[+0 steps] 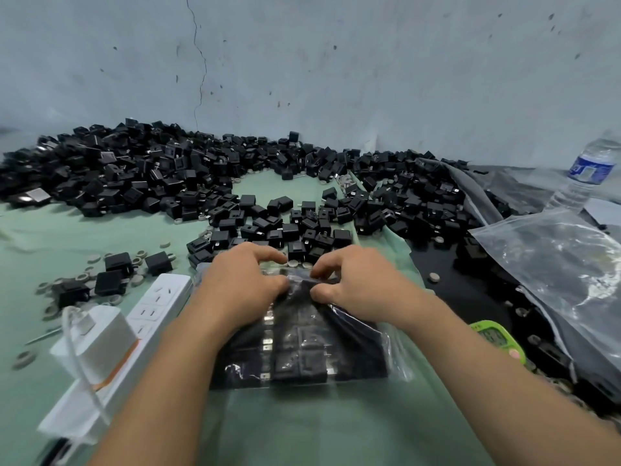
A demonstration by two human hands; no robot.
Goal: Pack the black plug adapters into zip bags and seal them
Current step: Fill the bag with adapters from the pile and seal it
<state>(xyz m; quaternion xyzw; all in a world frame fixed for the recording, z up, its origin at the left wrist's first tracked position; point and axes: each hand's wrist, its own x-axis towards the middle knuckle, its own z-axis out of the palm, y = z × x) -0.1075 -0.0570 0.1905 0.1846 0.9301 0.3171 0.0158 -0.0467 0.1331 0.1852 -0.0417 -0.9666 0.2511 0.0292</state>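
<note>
In the centre of the frame, the left hand (243, 287) and right hand (359, 284) each pinch the top edge of a clear plastic zip bag (396, 354). The bag lies flat on the green cloth (302, 432), filled with packed black square plug adapters (302, 361). A heap of loose black adapters (151, 176) spreads across the middle band above, and a white power strip (148, 307) lies lower left.

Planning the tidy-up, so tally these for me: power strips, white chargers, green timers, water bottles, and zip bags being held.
Power strip: 1
White charger: 1
Green timer: 1
Water bottle: 1
Held zip bag: 1
Total: 5
</note>
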